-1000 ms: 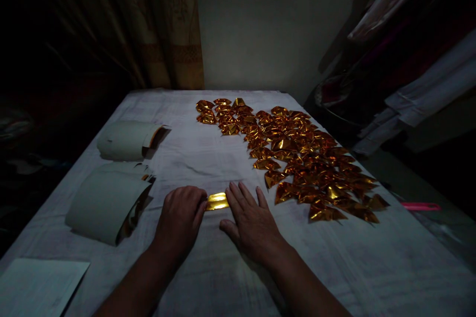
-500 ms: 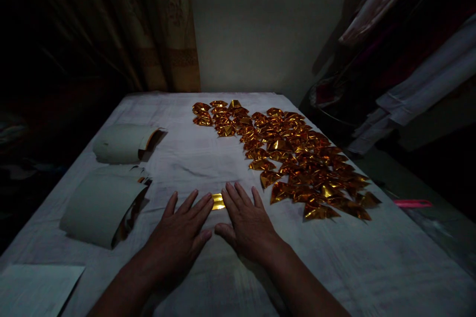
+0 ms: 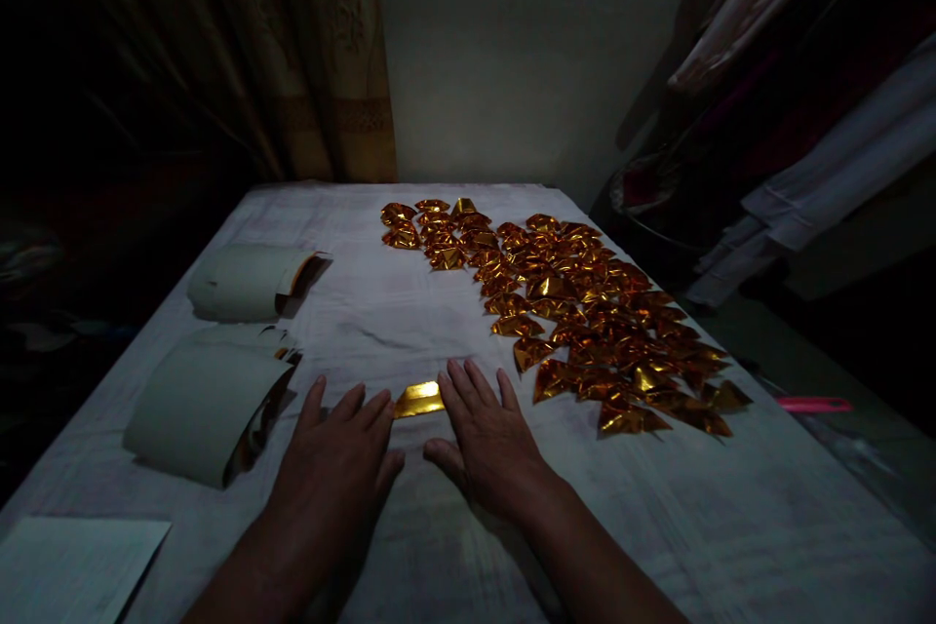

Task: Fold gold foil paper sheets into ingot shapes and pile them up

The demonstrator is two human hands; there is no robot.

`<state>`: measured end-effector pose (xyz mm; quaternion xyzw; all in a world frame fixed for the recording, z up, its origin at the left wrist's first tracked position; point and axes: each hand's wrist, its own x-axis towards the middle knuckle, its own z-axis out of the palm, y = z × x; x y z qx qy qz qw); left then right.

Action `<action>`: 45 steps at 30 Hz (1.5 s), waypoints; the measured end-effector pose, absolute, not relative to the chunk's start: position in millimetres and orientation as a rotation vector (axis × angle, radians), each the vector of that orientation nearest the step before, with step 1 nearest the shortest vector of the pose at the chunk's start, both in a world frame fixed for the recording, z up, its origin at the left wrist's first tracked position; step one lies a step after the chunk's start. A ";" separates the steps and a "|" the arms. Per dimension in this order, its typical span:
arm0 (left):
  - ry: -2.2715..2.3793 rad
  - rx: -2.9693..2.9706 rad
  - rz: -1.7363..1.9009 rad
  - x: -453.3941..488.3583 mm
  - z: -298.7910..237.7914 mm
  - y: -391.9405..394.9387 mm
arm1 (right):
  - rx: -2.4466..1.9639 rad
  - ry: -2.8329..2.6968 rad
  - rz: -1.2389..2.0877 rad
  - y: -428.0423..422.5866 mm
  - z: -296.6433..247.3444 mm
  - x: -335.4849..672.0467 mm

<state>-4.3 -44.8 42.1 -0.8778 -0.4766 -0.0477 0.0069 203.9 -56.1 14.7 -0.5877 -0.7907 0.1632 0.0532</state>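
Observation:
A small folded strip of gold foil paper [image 3: 419,399] lies flat on the table in front of me, with a crease along its length. My right hand [image 3: 487,429] rests flat over the strip's right end, fingers stretched forward and covering that part. At the strip's left end, my left hand [image 3: 332,448] lies palm down with fingers spread, its index fingertip touching or just beside the foil. Neither hand grips anything. To the right, many folded gold foil pieces [image 3: 585,302] with pointed ends lie spread close together.
Two curved bundles of pale-backed sheets, a nearer one [image 3: 201,405] and a farther one [image 3: 241,283], lie on the left. A pale flat sheet [image 3: 80,561] is at the near left corner. Whitish checked cloth [image 3: 468,546] covers the table. Clothes [image 3: 840,166] hang at the right.
My left hand has slid left along the foil strip, uncovering more of its left part. The right hand has stayed nearly in place.

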 end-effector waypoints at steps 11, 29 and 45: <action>-1.718 -2.746 -0.619 9.8 25.7 -27.1 | -1.688 -2.370 0.471 -49.7 12.9 210.9; -1.677 -2.800 -0.794 4.7 22.0 -22.1 | -1.461 -2.149 0.494 -38.5 -0.3 230.8; -1.654 -2.855 -0.721 2.0 19.6 -25.1 | -1.267 -2.051 0.440 -31.8 -4.9 232.4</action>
